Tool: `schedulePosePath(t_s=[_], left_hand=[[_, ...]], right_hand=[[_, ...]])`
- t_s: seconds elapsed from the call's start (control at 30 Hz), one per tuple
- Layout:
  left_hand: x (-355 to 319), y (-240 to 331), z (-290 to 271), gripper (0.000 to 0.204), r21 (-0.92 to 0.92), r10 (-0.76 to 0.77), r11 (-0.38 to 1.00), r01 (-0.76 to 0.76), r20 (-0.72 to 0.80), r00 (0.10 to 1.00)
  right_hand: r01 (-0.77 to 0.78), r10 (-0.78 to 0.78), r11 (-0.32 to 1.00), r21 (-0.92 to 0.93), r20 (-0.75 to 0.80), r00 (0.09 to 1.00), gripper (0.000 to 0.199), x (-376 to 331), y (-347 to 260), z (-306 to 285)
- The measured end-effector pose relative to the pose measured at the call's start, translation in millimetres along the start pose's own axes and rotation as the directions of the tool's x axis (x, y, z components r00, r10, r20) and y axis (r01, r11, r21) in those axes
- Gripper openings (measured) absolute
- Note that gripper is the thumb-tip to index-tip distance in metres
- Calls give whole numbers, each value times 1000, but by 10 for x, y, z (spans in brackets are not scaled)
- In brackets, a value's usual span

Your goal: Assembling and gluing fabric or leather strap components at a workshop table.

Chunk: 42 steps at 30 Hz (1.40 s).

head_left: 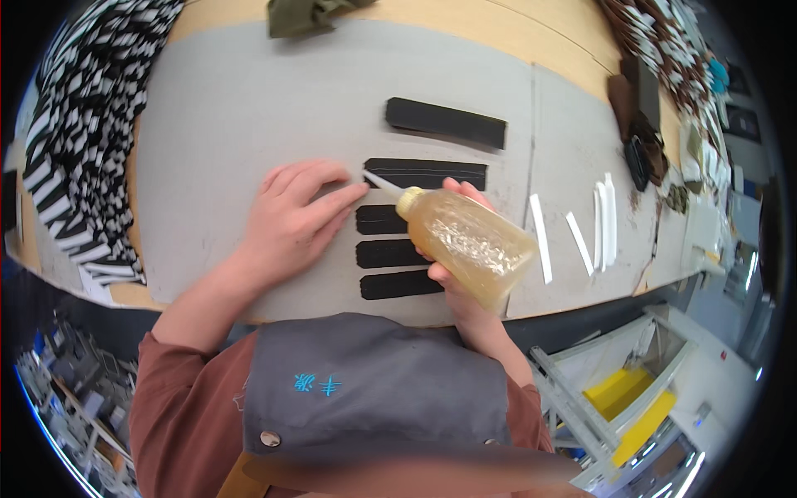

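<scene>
My right hand (455, 286) is wrapped round a clear squeeze bottle (473, 241) of amber liquid, tipped with its white nozzle (386, 183) pointing up and left. The nozzle's tip is at the left end of a black fabric strip (440, 172) marked with thin pale lines. Beside that same end, the index fingertip of my left hand (295, 216) touches or nearly touches the strip; its fingers are stretched out and hold nothing. More black strips (390, 254) lie in a row nearer me, partly hidden by the bottle and right hand. Another black strip (446, 123) lies farther off.
Several narrow white strips (540, 238) lie right of the bottle on the grey work mat (241, 91). A large pile of black-and-white pieces (91, 124) fills the left side. Brown pieces (643, 100) are heaped at the far right, and olive cloth (311, 15) lies at the back.
</scene>
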<state>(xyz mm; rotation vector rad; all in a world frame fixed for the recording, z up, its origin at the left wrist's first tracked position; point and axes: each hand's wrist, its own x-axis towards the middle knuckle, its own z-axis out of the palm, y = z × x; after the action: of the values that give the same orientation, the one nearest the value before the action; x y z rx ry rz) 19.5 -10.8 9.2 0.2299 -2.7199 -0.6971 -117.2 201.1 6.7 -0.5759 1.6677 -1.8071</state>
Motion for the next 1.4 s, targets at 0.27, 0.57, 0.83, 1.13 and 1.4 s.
schedulePosePath(t_s=[0.27,0.57,0.83,1.13,1.4], left_hand=[[22,66,-13,30,-20,18,1000,-18,20,1000],[-83,31,111,57,-258,-213,949,183,-94,972],[-32,58,120,59,-143,-166,979,148,-119,979],[-43,119,160,54,-22,-150,989,148,-160,976],[-33,162,168,49,61,-122,989,135,-177,977]], right_hand=[[3,70,965,261,-272,960,100,80,-330,-780],[-237,-220,761,-604,-584,782,75,-193,-920,-2478],[-572,-381,-145,-807,-488,785,88,-58,-861,-3635],[-102,-677,-35,-994,-52,734,75,-156,-838,-3133],[430,-637,763,483,673,375,77,-1026,-1618,-1732]])
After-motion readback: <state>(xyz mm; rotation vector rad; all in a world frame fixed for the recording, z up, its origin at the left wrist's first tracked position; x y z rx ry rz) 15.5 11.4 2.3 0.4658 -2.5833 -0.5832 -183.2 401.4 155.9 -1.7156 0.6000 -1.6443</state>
